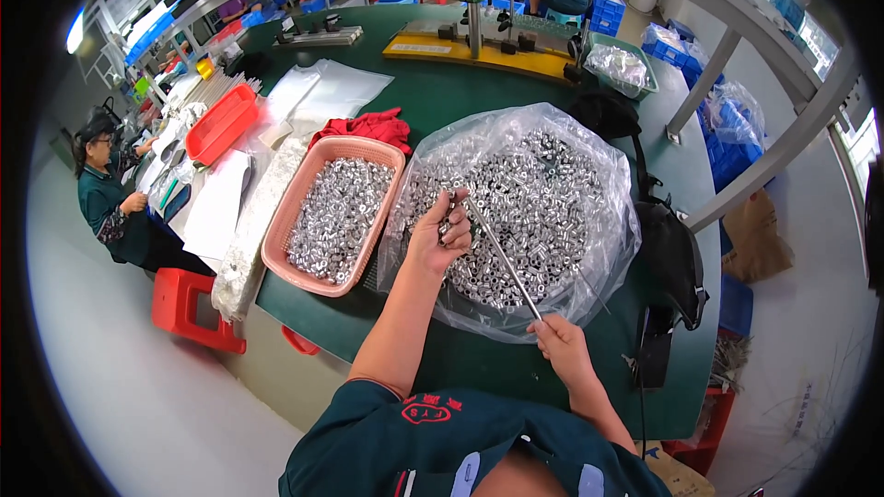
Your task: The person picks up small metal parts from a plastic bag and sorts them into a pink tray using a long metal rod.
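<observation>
My left hand (440, 237) is curled, palm up, around several small metal sleeves, above a heap of the same shiny ring-shaped pieces (552, 212). The heap lies in a spread clear plastic bag (619, 221) on the green table. In my right hand (562, 345), at the bag's near edge, is the lower end of a thin metal rod (505, 260). The rod slants up and left, and its far end reaches the fingers of my left hand. Whether a sleeve sits on the rod's tip is too small to tell. A pink plastic basket (308, 278) of similar pieces stands left of the bag.
A red cloth (378, 129) lies behind the basket. Right of the bag are a black bag (668, 258) and a dark phone-like slab (655, 347). A yellow-based fixture (424, 48) and a green tray (652, 83) stand at the back. One person (110, 193) works at left.
</observation>
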Demonstrator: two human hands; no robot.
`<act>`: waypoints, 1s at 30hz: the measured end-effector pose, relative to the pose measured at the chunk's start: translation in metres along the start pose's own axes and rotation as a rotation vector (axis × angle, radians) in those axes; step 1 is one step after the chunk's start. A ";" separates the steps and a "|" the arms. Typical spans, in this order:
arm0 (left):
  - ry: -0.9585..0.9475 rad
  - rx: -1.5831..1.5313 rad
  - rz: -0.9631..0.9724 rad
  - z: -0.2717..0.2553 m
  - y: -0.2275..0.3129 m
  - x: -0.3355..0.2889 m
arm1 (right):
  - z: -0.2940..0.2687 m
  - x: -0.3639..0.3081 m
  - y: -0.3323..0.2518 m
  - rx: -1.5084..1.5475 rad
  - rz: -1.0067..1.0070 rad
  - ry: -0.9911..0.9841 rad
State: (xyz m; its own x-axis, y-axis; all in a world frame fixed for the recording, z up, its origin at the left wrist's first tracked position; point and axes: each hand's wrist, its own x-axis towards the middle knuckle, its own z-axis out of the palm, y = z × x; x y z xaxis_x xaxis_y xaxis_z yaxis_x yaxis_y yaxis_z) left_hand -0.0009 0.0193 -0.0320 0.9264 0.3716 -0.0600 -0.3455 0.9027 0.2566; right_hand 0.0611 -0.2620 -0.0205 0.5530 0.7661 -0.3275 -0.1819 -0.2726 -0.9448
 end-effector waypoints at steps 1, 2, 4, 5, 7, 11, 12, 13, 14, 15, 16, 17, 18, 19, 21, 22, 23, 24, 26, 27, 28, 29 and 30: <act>0.002 -0.001 -0.002 -0.001 -0.001 0.001 | 0.000 0.000 0.000 0.001 0.002 0.001; 0.023 -0.007 -0.011 -0.001 -0.001 0.001 | 0.001 0.000 -0.001 0.001 -0.005 -0.003; 0.046 -0.012 -0.018 -0.001 -0.002 0.002 | 0.002 0.000 -0.001 0.001 -0.012 -0.008; 0.069 -0.029 -0.029 0.000 -0.002 0.002 | 0.002 0.001 -0.001 0.001 -0.012 -0.009; 0.092 -0.047 -0.040 0.001 -0.003 0.002 | 0.002 0.000 -0.001 0.001 -0.013 -0.009; 0.129 -0.036 -0.036 0.003 -0.004 0.002 | 0.002 0.000 -0.002 -0.002 0.006 -0.016; 0.135 -0.030 -0.034 0.004 -0.004 0.002 | 0.003 0.000 -0.002 -0.001 0.009 -0.020; 0.135 -0.029 -0.035 0.003 -0.003 0.001 | 0.003 0.000 -0.002 -0.001 0.009 -0.020; 0.142 -0.025 -0.035 0.003 -0.003 0.001 | 0.003 -0.001 -0.003 -0.004 0.006 -0.021; 0.148 -0.020 -0.034 0.003 -0.003 0.001 | 0.003 -0.001 -0.003 -0.007 0.003 -0.023; 0.149 -0.019 -0.035 0.003 -0.003 0.001 | 0.003 -0.001 -0.003 -0.006 0.003 -0.023; 0.147 -0.006 -0.030 0.003 -0.003 0.001 | 0.003 -0.001 -0.003 -0.007 -0.002 -0.024; 0.145 0.006 -0.026 0.004 -0.004 0.001 | 0.003 -0.001 -0.003 -0.009 -0.006 -0.025; 0.146 0.006 -0.028 0.005 -0.005 0.001 | 0.002 -0.001 -0.002 -0.008 -0.005 -0.024; 0.165 0.146 -0.022 0.007 -0.007 0.000 | 0.001 -0.001 0.001 -0.024 0.001 -0.016; 0.166 0.147 -0.024 0.007 -0.006 -0.001 | 0.000 -0.001 0.001 -0.023 0.002 -0.015; 0.165 0.190 -0.012 0.007 -0.005 -0.001 | 0.000 0.000 0.000 -0.074 -0.021 -0.001; 0.162 0.234 -0.001 0.009 -0.004 -0.001 | -0.001 0.001 0.000 -0.126 -0.045 0.014; 0.182 0.311 0.016 0.014 -0.003 -0.002 | -0.001 0.001 0.004 -0.311 -0.137 0.107; 0.206 0.388 0.038 0.017 -0.002 -0.003 | 0.000 0.000 0.003 -0.496 -0.230 0.194; 0.208 0.389 0.039 0.016 0.000 -0.003 | 0.002 -0.001 -0.001 -0.494 -0.230 0.192; 0.256 0.488 0.061 0.015 0.002 -0.003 | 0.004 -0.003 -0.007 -0.552 -0.266 0.241; 0.300 0.586 0.081 0.015 0.003 -0.002 | 0.005 -0.004 -0.011 -0.612 -0.301 0.294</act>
State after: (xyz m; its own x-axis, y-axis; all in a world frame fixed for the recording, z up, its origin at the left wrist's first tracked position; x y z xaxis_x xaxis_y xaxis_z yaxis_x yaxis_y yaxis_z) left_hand -0.0015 0.0179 -0.0167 0.7898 0.5540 -0.2633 -0.1949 0.6338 0.7485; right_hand 0.0562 -0.2593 -0.0089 0.7178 0.6949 0.0424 0.4502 -0.4168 -0.7897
